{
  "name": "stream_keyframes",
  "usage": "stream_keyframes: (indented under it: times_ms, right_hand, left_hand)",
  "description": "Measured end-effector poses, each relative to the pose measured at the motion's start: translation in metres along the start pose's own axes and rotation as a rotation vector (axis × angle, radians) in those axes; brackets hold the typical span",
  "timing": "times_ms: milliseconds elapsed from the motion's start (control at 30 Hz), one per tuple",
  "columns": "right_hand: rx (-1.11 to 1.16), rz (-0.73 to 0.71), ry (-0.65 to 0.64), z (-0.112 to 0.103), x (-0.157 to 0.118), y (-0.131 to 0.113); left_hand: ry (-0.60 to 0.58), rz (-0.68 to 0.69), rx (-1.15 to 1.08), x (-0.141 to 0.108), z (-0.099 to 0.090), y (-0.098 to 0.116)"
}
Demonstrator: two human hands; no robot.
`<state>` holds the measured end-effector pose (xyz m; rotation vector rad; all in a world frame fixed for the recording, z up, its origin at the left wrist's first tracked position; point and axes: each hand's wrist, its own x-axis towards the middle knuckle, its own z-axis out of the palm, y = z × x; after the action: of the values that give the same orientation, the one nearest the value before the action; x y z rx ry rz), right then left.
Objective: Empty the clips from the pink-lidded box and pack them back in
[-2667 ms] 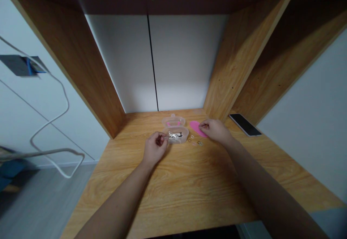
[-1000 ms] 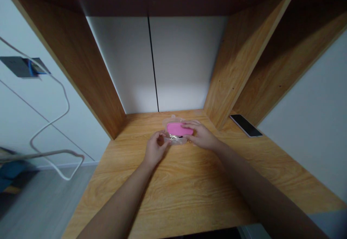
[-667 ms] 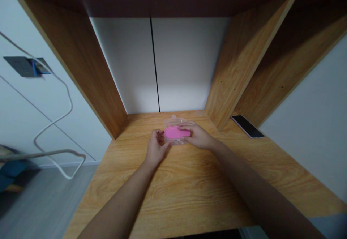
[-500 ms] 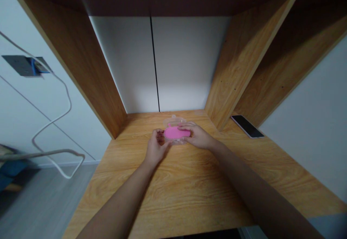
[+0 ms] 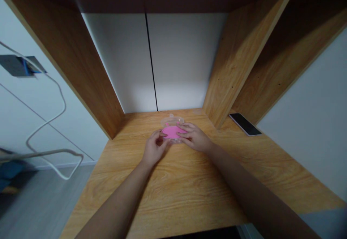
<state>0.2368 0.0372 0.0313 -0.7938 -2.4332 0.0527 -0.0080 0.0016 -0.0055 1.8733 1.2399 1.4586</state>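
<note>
A pink oval piece [image 5: 171,132] lies between my hands, over a clear plastic case [image 5: 177,120] on the wooden desk. The case's transparent part shows behind the pink piece, and another clear edge shows in front of it. My left hand [image 5: 155,147] grips the left end of the pink piece with fingers and thumb. My right hand [image 5: 195,137] has its fingers over the right end, with its thumb at the near edge. Both hands hide parts of the case.
A dark-screened phone [image 5: 245,124] lies on the desk [image 5: 173,195] at the right, beyond an upright wooden divider [image 5: 244,58]. A side panel [image 5: 73,62] stands at the left. A white cable [image 5: 61,98] hangs by the wall socket [image 5: 23,65] at the far left.
The view has shifted slightly. My left fingers have come onto the top of the pink piece, and my right fingers have moved further over its right part.
</note>
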Motion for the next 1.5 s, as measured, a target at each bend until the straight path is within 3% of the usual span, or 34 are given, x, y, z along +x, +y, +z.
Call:
stream_keyframes:
  times_ms: [233,533,700,833,1033,1267,1500]
  right_hand:
    - [-0.248,-0.010,0.017,0.008,-0.008,-0.017]
    - [-0.157,0.022,0.001,0.006,-0.008,-0.020]
    - [0.040,0.092,0.024,-0.012,-0.012,-0.010]
    - [-0.033,0.237,0.082,-0.026,-0.023,0.012]
    - [-0.105,0.397,-0.040,-0.025,-0.041,0.046]
    - [-0.013,0.393,-0.072,-0.011,-0.040,0.044]
    - [0.018,0.384,-0.082,-0.010,-0.038,0.040]
  left_hand:
    - [-0.024,-0.072,-0.046,0.000,0.001,-0.005]
    - [-0.041,-0.079,-0.056,-0.002,0.002,-0.003]
    - [-0.026,-0.073,-0.019,-0.002,0.001,-0.002]
    - [-0.017,-0.064,-0.011,-0.002,0.000,-0.002]
    - [0.005,-0.042,-0.002,-0.002,-0.001,-0.002]
    - [-0.001,-0.031,0.021,-0.002,-0.002,0.002]
    - [-0.003,-0.028,-0.019,-0.002,-0.003,0.005]
